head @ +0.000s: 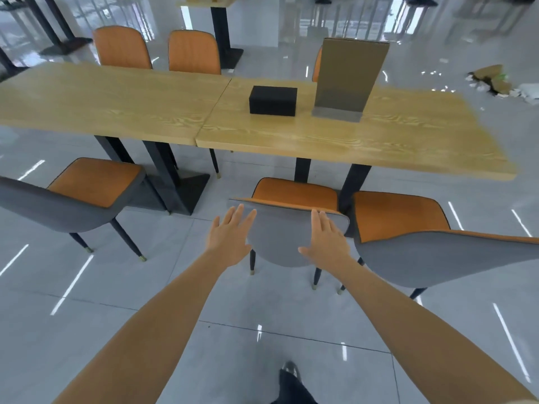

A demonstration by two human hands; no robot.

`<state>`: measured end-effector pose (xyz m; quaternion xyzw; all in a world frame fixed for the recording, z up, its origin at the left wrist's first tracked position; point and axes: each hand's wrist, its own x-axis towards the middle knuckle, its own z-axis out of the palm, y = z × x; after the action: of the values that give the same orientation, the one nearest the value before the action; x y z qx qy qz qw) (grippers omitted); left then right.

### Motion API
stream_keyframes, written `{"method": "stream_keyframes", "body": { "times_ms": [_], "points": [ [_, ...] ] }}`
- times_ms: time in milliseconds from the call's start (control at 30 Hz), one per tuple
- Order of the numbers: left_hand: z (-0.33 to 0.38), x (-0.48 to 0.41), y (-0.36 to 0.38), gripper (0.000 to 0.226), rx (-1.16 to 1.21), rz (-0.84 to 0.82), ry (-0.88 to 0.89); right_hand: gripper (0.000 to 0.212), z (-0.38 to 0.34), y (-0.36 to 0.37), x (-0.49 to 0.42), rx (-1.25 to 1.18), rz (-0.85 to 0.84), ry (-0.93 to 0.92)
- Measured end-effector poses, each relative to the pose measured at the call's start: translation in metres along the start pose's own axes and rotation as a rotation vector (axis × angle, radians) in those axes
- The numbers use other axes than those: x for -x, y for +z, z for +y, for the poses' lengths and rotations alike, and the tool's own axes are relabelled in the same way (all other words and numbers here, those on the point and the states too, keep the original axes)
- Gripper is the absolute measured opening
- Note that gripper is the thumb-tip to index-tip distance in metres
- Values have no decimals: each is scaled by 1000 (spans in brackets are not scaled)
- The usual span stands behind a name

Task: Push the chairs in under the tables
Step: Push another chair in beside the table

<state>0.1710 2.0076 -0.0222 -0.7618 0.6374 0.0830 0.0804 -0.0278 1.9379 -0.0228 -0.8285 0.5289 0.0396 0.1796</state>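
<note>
Chairs [73, 205] nearby, all 3, sit unpushed; left hand [230, 236] and right hand [328, 239], flat and empty, reach the middle chair [280, 237]

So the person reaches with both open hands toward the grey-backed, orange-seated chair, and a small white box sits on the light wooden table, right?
Not quite. The head view shows the small rectangular box on the light wooden table is black, not white. The rest holds: the open left hand and right hand reach toward the grey-backed, orange-seated chair.
</note>
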Motion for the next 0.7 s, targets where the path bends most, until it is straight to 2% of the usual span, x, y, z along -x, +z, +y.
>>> {"method": "stream_keyframes", "body": {
  "times_ms": [267, 400, 700],
  "points": [
    [-15, -79, 4, 80, -11, 6, 159, 88, 1, 8, -64, 63, 16, 46],
    [-23, -112, 10, 80, -31, -59, 237, 87, 1, 12, -90, 39, -12, 84],
    [-35, -159, 24, 56, 33, -153, 310, 77, 8, 21, -112, 118, -16, 127]
  ]
}}
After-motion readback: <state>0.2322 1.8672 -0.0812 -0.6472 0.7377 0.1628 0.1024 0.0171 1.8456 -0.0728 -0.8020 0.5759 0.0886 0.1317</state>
